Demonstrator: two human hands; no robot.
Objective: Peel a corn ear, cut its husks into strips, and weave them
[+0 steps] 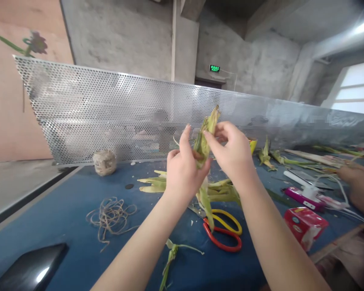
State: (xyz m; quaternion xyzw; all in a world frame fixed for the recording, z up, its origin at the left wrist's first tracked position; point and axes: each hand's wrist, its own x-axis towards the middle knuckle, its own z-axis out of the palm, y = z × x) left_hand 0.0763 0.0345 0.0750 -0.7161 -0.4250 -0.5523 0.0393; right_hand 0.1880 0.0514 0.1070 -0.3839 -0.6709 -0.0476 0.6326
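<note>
Held up above the table is a bundle of green-yellow corn husk (210,125), its brownish tip pointing up. My left hand (185,169) grips its lower part, with the index finger raised. My right hand (232,147) pinches the upper part from the right side. A strip of husk hangs down below my hands, over the scissors (227,232), which have one red and one yellow handle. More loose husks (153,185) lie on the table behind my wrists. A small tied husk piece with a green stem (172,255) rests near the front.
On the blue table (75,218) lie tangled twine (113,216), a twine ball (104,162) and a black phone-like slab (30,266). At right are a red packet (305,226), a purple power strip (303,198) and another person's hand (356,178). A perforated metal panel (124,113) stands behind.
</note>
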